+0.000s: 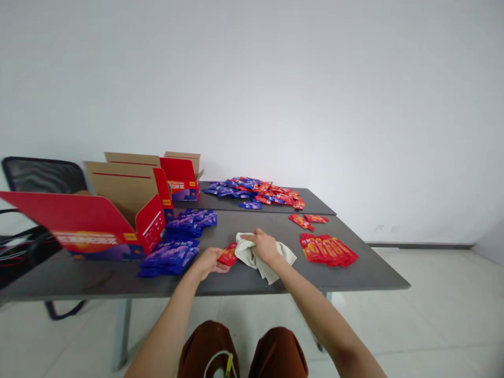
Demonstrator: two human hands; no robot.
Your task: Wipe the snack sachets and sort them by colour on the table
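My left hand (211, 262) is closed on the left end of a red packet (228, 255) near the table's front edge. Just right of it, my right hand (263, 245) grips a crumpled white cloth (280, 258), whose left part lies against the packet. Left of my left hand are stacked blue packets (171, 257), with another blue pile (191, 222) behind them. A fanned row of red packets (327, 250) lies to the right of the cloth.
Open red boxes (151, 223) stand on the left of the grey table (252, 220). A mixed heap of blue and red packets (255, 189) lies at the back. Two loose red packets (302, 221) lie behind the fanned row. A black chair (45, 176) stands far left.
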